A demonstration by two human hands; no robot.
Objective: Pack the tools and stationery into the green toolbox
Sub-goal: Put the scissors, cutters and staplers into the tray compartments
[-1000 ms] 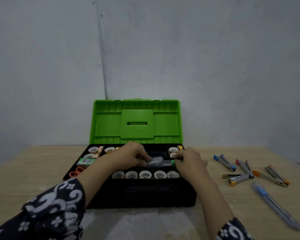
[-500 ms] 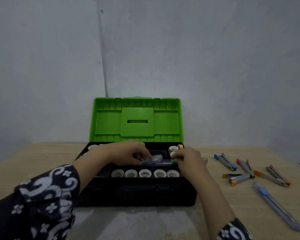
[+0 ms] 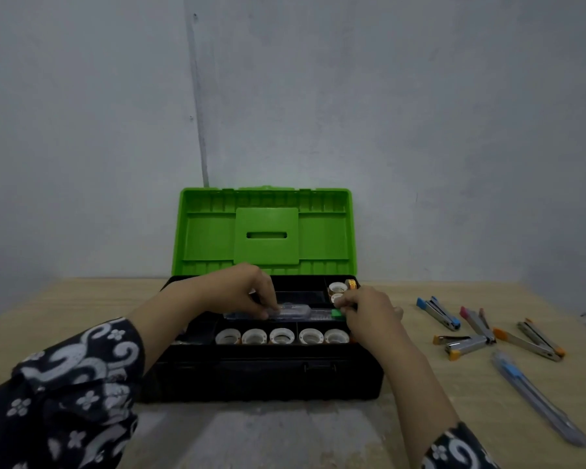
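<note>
The toolbox (image 3: 268, 374) stands open, black base toward me and green lid (image 3: 266, 231) upright behind. My left hand (image 3: 241, 292) pinches the left part of a clear plastic cutter (image 3: 295, 312) lying across the tray's middle. My right hand (image 3: 366, 313) pinches that cutter's green end (image 3: 336, 313). Several white tape rolls (image 3: 281, 336) line the front compartment; more rolls (image 3: 337, 288) sit at the back right. My left forearm hides the tray's left side.
To the right of the box, several staple removers (image 3: 438, 313) (image 3: 477, 324) (image 3: 459, 345) (image 3: 538, 340) with coloured tips lie on the wooden table (image 3: 487, 401). A long clear cutter with a blue slider (image 3: 538, 397) lies nearer me. A grey wall stands close behind.
Both hands have stayed on the clear cutter over the tray. My left arm has swung in over the box's left side, covering the scissors, green box and rolls seen there before.
</note>
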